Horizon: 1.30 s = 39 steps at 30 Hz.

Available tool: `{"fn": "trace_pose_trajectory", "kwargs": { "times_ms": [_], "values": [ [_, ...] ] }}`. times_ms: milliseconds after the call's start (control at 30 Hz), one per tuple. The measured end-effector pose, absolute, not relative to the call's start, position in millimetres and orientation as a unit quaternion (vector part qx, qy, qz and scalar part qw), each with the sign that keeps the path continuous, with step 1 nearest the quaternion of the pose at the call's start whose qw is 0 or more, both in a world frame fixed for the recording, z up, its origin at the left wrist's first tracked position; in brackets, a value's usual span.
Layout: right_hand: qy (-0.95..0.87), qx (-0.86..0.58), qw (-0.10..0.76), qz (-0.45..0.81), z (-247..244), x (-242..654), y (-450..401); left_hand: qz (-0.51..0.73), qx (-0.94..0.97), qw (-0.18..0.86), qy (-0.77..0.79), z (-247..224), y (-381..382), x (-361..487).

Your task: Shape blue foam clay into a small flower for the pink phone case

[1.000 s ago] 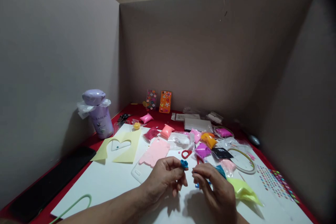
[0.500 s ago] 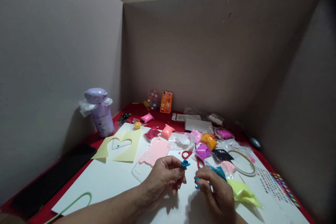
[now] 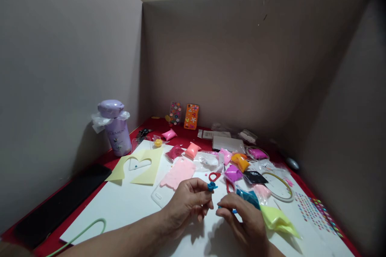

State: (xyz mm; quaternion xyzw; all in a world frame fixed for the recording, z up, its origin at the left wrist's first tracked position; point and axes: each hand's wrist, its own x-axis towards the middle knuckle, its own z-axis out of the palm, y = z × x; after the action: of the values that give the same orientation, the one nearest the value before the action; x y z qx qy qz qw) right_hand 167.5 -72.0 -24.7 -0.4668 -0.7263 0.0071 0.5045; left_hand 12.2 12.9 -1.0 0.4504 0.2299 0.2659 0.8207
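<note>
Between thumb and forefinger, my left hand (image 3: 187,204) pinches a small blue clay piece (image 3: 212,186) with a curled, flower-like shape. My right hand (image 3: 245,219), fingers closed, grips a slim blue tool (image 3: 234,211) whose ends peek out on either side of the fingertips; its exact kind cannot be made out. A small gap separates the hands. Just beyond them lie scissors with red handles (image 3: 214,176) and a teal clay packet (image 3: 249,197). Behind my left hand, a pale pink clay sheet (image 3: 178,173) lies on a clear phone case (image 3: 157,198).
Packets of coloured clay, such as a purple one (image 3: 233,173) and a yellow one (image 3: 279,219), crowd the right side. A cut yellow paper (image 3: 147,174) lies left of the middle. A lilac bottle (image 3: 117,136) stands at back left, and two decorated phone cases (image 3: 191,116) lean at the back.
My right hand has moved slightly left with the blue tool, closer to the blue clay piece. My left hand has hardly moved.
</note>
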Motion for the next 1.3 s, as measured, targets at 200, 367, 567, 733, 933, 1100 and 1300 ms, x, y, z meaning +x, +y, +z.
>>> {"fn": "trace_pose_trajectory", "kwargs": {
  "times_ms": [200,367,567,733,933,1100,1300],
  "values": [
    [-0.739,-0.453,0.499,0.009,-25,166,-73,0.267,0.449,0.822,0.229,-2,14,13],
    [-0.723,-0.474,0.502,0.019,-21,166,-72,0.262,0.448,0.823,0.230,0,15,13],
    [-0.681,-0.503,0.528,0.068,-18,167,-68,0.258,0.450,0.822,0.235,-1,14,13],
    [-0.607,-0.543,0.549,0.187,-25,167,-65,0.256,0.445,0.827,0.229,0,14,13],
    [-0.580,-0.534,0.559,0.258,-28,171,-64,0.258,0.456,0.808,0.268,1,14,15],
    [-0.652,-0.480,0.571,0.138,-23,170,-72,0.264,0.562,0.703,0.346,1,13,16],
    [-0.636,-0.489,0.594,0.058,-23,166,-76,0.260,0.842,0.364,0.302,-2,9,11]
  ]
}}
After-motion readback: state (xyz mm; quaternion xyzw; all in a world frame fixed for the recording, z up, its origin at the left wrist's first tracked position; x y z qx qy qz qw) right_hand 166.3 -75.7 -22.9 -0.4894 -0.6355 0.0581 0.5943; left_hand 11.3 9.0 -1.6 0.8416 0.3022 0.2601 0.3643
